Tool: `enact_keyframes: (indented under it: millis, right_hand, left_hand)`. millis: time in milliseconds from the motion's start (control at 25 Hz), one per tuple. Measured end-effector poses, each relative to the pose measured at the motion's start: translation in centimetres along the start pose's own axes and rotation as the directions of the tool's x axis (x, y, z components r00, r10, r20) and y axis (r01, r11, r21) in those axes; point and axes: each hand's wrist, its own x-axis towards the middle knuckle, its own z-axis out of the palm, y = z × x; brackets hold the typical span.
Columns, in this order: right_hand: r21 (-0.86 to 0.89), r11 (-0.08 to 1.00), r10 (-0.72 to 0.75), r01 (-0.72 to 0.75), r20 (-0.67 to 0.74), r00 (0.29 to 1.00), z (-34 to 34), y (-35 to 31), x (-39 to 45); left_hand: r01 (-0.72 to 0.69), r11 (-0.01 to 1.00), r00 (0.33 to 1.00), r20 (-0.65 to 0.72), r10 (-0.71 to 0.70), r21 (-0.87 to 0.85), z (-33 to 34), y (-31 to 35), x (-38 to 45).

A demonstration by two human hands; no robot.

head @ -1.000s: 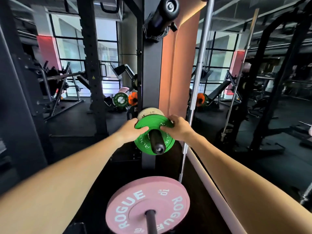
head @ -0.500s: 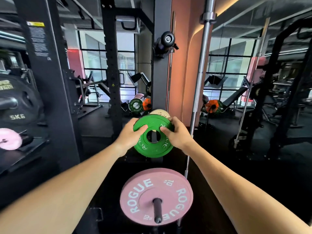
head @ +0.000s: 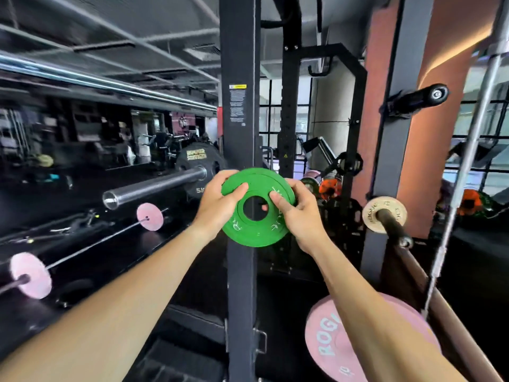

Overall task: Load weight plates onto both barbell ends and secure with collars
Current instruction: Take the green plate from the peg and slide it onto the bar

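Before the black rack post (head: 239, 133), whose side pegs are used for storing a pink plate (head: 344, 343) and a tan plate (head: 384, 215), a bare barbell sleeve (head: 154, 186) is left free at the left, likely for loading. Between them a small green plate (head: 257, 210) is held in mid-air: the left hand (head: 217, 205) and right hand (head: 300, 216) are closed on opposite rims, thumbs pressed on its face, so the hole is kept clear.

Definitely a gym, weight room side. Black rack upright (head: 242, 133) with a warning sticker right in front, barbell sleeve (head: 154, 187) sticking out to the left with a black plate (head: 197, 164) behind it. Pink Rogue bumper (head: 330, 351) and a small tan plate (head: 384, 215) on storage pegs, more machines by the big windows (head: 286, 122), dark rubber floor (head: 303, 282).
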Motion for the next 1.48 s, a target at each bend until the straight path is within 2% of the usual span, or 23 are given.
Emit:
enact_keyframes:
  millis: [160,280,360,520,720,880,1200,1320,1480]
  right_hand:
    - [0.058,0.998,-0.029,0.027,0.035,0.999,12.0,-1.6,-0.9]
    - [0.105,0.993,-0.054,0.047,0.066,0.996,18.4,-3.4,-1.1]
    - [0.112,0.991,-0.082,0.071,0.094,0.992,22.0,-3.9,-0.7]
    - [0.112,0.986,-0.132,0.121,0.102,0.986,26.3,-2.7,0.4]
    - [0.151,0.977,-0.163,0.148,0.094,0.982,29.9,1.1,2.8]
    - [0.188,0.967,-0.189,0.171,0.079,0.979,31.9,4.5,4.5]
    - [0.152,0.957,-0.250,0.246,0.004,0.968,34.9,7.6,6.5]
    - [0.072,0.960,-0.266,0.272,-0.081,0.961,36.0,8.1,5.9]
    - [0.014,0.964,-0.259,0.264,-0.165,0.952,36.1,8.9,6.3]
  left_hand:
    - [-0.093,0.995,0.991,-0.092,0.096,0.036,-11.6,2.0,-0.6]
    - [-0.113,0.992,0.980,-0.157,0.121,0.063,-18.0,2.8,-0.6]
    - [-0.110,0.994,0.967,-0.228,0.112,0.021,-21.3,2.9,-0.4]
    - [-0.104,0.994,0.940,-0.331,0.084,-0.044,-24.9,1.2,0.8]
    - [-0.070,0.996,0.920,-0.389,0.042,-0.059,-27.0,-3.2,3.2]
    - [-0.066,0.997,0.921,-0.386,0.049,-0.031,-28.2,-6.4,5.5]
    - [-0.076,0.987,0.950,-0.310,0.028,-0.144,-30.2,-11.2,9.5]
    - [-0.055,0.978,0.971,-0.238,0.006,-0.200,-31.2,-13.2,10.0]
    - [-0.087,0.970,0.991,-0.118,0.061,-0.227,-31.2,-14.1,11.0]
